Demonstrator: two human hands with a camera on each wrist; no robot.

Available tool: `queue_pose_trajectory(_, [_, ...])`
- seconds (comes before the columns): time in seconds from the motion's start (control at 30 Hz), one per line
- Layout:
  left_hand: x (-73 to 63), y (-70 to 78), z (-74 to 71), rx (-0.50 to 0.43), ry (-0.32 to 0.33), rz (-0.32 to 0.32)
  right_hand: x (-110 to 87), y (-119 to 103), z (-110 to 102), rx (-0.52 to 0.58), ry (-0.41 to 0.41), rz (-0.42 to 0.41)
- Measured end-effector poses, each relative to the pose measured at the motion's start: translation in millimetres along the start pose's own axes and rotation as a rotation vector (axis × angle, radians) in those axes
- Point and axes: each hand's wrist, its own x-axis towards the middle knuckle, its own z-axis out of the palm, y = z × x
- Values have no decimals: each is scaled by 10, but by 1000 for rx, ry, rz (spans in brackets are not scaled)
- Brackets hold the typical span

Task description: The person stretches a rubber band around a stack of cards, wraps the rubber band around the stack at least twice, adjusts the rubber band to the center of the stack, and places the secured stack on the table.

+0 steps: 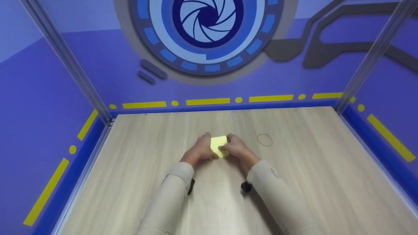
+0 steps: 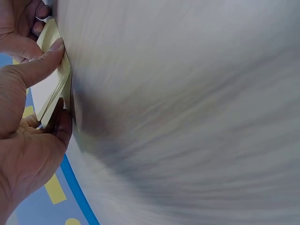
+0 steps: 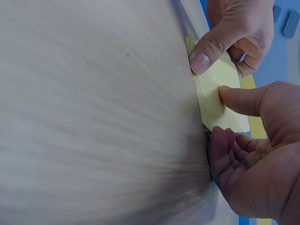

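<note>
A small stack of pale yellow paper notes (image 1: 218,143) is held between both hands, low over the wooden table. My left hand (image 1: 203,147) grips its left side, thumb across the near edge and fingers underneath, as the left wrist view shows. From the right, my right hand (image 1: 237,147) pinches the stack, its thumb pressed on the top face in the right wrist view and its fingers curled at the edge. Several layered sheets show along the edge of the notes (image 3: 220,93). To the right of the hands, a thin tan rubber band (image 1: 265,140) lies on the table.
The light wooden table (image 1: 147,137) is bounded by blue panels (image 1: 98,71) with yellow dashes at the back and both sides. Metal posts (image 1: 369,55) stand at the back corners. A small black device (image 1: 246,187) sits under the right wrist.
</note>
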Motion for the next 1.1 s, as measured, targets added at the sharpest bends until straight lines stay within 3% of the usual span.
queue_pose_trajectory(0.2, [-12,-33,27,49,42,50,-31,18,21,-5,14,0])
queue_pose_trajectory(0.33, [-2,9,33,77,26,72,-35,37,33,-48,18,-24])
queue_pose_trajectory(0.63, [28,106,-98,112,-82,-17,-7,-14,9,-76,-15,-94])
queue_pose_trajectory(1.1, [32,126,-89,147,-79,21,0,7,-13,-69,-44,-94])
